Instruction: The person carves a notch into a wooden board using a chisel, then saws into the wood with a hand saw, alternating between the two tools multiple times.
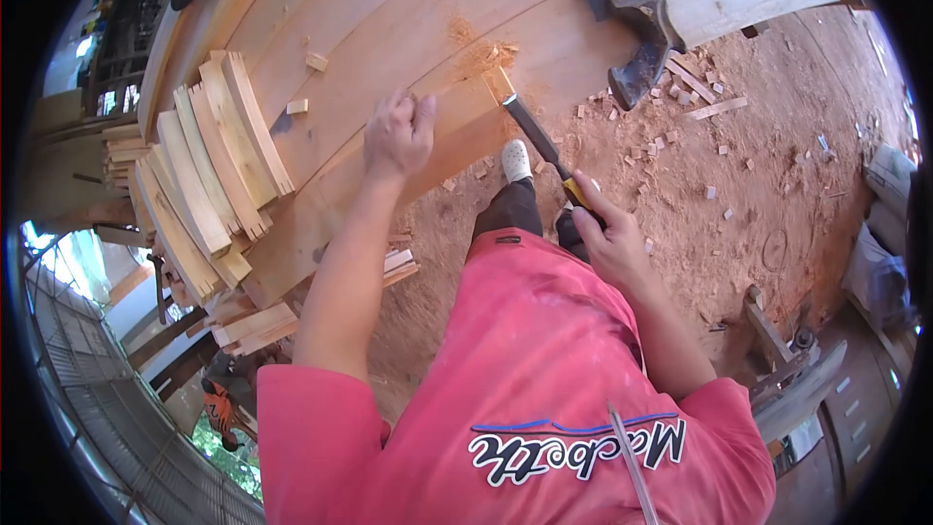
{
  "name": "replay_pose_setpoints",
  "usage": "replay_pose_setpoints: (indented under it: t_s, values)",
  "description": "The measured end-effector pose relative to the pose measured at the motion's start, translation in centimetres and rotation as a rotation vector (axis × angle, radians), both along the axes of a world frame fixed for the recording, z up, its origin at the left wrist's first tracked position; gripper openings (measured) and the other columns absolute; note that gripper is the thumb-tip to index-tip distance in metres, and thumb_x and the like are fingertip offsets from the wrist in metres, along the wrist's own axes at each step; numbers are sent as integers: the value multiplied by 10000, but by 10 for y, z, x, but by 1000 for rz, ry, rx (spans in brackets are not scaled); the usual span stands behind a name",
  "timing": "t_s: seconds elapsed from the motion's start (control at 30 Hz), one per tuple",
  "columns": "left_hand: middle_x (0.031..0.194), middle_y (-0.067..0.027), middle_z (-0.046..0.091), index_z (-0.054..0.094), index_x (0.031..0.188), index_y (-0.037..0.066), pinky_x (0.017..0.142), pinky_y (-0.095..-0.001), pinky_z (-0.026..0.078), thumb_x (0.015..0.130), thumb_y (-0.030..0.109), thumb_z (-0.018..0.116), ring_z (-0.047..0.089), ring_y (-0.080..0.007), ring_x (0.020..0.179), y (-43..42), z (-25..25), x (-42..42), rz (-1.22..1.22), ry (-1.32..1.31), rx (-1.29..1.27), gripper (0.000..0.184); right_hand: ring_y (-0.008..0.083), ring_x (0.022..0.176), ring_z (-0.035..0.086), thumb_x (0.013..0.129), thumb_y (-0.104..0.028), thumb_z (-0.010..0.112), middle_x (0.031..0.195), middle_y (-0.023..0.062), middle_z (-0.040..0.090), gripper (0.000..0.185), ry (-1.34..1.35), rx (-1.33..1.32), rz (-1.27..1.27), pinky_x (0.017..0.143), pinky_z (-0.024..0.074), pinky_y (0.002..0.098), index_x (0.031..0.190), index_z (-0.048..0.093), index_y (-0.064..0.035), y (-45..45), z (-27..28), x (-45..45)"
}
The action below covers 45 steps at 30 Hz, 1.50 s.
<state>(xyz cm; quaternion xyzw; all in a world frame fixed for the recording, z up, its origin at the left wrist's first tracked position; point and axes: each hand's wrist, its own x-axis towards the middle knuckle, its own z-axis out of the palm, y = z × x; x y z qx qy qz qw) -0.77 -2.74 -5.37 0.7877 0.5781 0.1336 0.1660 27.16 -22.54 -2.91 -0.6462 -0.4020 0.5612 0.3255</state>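
My right hand [607,233] is wrapped round the yellow and black handle of a chisel [533,128]. Its dark flat blade points up and left, and the bright tip meets the end of a pale wooden piece [465,103] at the bench edge. My left hand [400,136] is closed in a fist at the other end of that piece; whether its fingers grip anything is hidden. Shavings [486,56] lie heaped just beyond the chisel tip.
A handsaw [641,24] lies on the wooden bench [389,15], its handle overhanging the edge. Slotted wooden strips [209,151] are stacked at left, near two small offcuts [316,61]. Wood blocks litter the dirt floor [680,165]. Another person [222,408] is far at lower left.
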Motion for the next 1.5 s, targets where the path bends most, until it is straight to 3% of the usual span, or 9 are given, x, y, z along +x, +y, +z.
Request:
replay_pose_setpoints:
  t_s: [0.23, 0.57, 0.67, 0.73, 0.87, 0.97, 1.07, 1.17, 1.5]
  values:
    - [902, -154, 640, 661, 798, 5, 807, -484, 495, 1015, 333, 519, 621, -378, 897, 0, -1, 2, 1, 19, 52, 419, 111, 752, 601, 992, -118, 591, 833, 84, 680, 489, -149, -70, 64, 747, 499, 269, 1476, 519, -95, 3, 12, 3]
    - [889, -165, 643, 670, 794, 8, 797, -490, 504, 1012, 334, 512, 639, -382, 882, 0, -5, 1, -18, 7, 110, 423, 117, 805, 615, 1006, -109, 570, 907, 131, 711, 493, -84, -65, 65, 782, 517, 295, 1489, 489, -57, 4, 2, 2]
    - [896, -164, 647, 673, 798, 11, 804, -490, 504, 1016, 340, 505, 642, -383, 889, 0, -4, 1, -16, 10, 113, 429, 138, 785, 627, 1003, -123, 569, 893, 162, 708, 504, -135, 146, 51, 783, 517, 292, 1493, 478, -52, 10, 3, -5]
    - [901, -163, 651, 674, 799, 11, 809, -490, 505, 1018, 343, 501, 643, -382, 893, 1, -4, 1, -10, 25, 93, 434, 172, 755, 648, 1003, -147, 570, 868, 183, 702, 505, -181, -107, 86, 762, 523, 314, 1494, 480, -69, 31, 22, -13]
    - [921, -171, 626, 643, 820, 4, 788, -495, 499, 1028, 321, 503, 621, -389, 899, 0, -4, 1, -12, 18, 82, 404, 225, 738, 691, 1005, -158, 565, 820, 212, 679, 498, -202, -137, 79, 721, 530, 353, 1493, 486, -101, 19, 21, -19]
    - [913, -172, 628, 642, 806, 2, 789, -492, 499, 1028, 322, 504, 626, -385, 903, 0, -9, 1, -5, 25, 144, 413, 311, 733, 712, 1004, -159, 561, 799, 228, 676, 490, -274, 192, 40, 701, 532, 395, 1487, 492, -120, 14, 8, -21]
    - [913, -172, 633, 641, 802, -3, 796, -489, 499, 1026, 322, 507, 632, -382, 911, 0, -3, 3, 9, 40, 68, 417, 431, 889, 709, 1000, -156, 555, 967, 276, 708, 490, -193, 12, 34, 793, 541, 415, 1479, 483, -86, 40, 11, -32]
    - [920, -171, 637, 647, 812, -5, 800, -489, 497, 1024, 319, 509, 636, -379, 922, 1, -5, 1, -11, 45, 79, 411, 437, 896, 711, 996, -159, 556, 962, 315, 683, 488, -257, 267, 20, 772, 531, 451, 1474, 487, -85, 19, -7, -31]
    - [944, -179, 671, 693, 810, -9, 852, -472, 508, 1020, 349, 495, 639, -382, 921, 1, -7, 0, -2, 41, 136, 459, 448, 807, 692, 995, -154, 562, 840, 304, 662, 477, -178, 135, 3, 726, 528, 450, 1465, 502, -96, 42, 11, -34]
